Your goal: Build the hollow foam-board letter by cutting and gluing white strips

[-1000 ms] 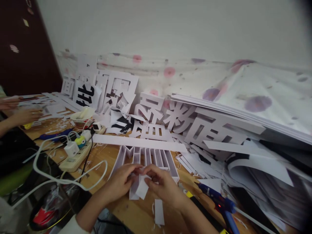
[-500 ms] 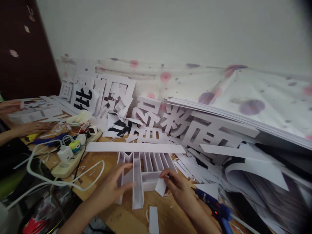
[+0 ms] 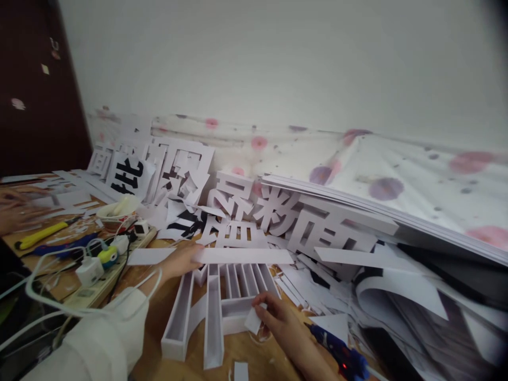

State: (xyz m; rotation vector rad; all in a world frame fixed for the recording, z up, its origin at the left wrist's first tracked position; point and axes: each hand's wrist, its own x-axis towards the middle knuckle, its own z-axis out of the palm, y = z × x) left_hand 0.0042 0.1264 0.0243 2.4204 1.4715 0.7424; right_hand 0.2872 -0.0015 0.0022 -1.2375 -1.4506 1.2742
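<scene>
My left hand reaches over the middle of a long white foam-board strip, its fingers closed together at the strip; the thumb side is partly hidden. In my right hand, a small white foam-board piece is pinched between thumb and fingers. Both are near a white box-walled letter that lies on the table, its narrow channels facing up. A blue hot glue gun with a red light lies right of my right hand. Another small white strip lies at the lower edge.
Cut-out white letters lean along the back. Paper scraps and a curled white sheet crowd the right. At left are a power strip with white cables, a yellow cutter and another person's hands.
My left hand has moved from beside the letter up and forward to the long strip. My right hand keeps the small piece near the letter. The view has tilted slightly.
</scene>
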